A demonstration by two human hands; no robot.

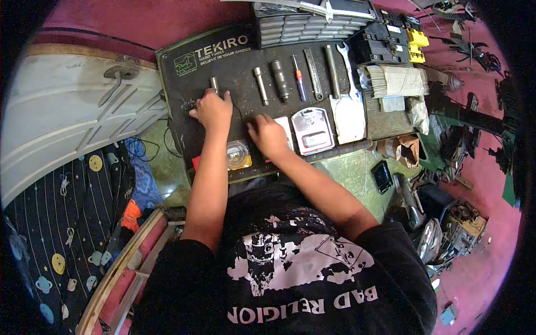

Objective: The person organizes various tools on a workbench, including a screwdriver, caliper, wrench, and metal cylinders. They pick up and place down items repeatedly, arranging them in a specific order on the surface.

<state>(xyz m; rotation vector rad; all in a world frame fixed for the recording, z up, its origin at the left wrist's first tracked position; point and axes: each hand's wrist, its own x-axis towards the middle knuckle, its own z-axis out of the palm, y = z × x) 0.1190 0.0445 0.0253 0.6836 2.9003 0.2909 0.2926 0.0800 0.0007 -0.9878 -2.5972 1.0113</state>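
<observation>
Lying on the black rubber tool mat [184, 120], just beyond the knuckles: a short silvery metal socket [214, 84], partly hidden, its lower end impossible to make out. Curling closed over something small and unseen on the mat: left hand [213, 110]. Resting fingers-down, loosely bent, beside a round clear plastic container [238, 154]: right hand [268, 135], holding nothing visible.

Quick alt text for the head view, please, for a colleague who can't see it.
Both hands rest on a dark tool mat: left hand beside a small metal socket, right hand near a round clear container. Sockets and wrenches line the mat.
</observation>
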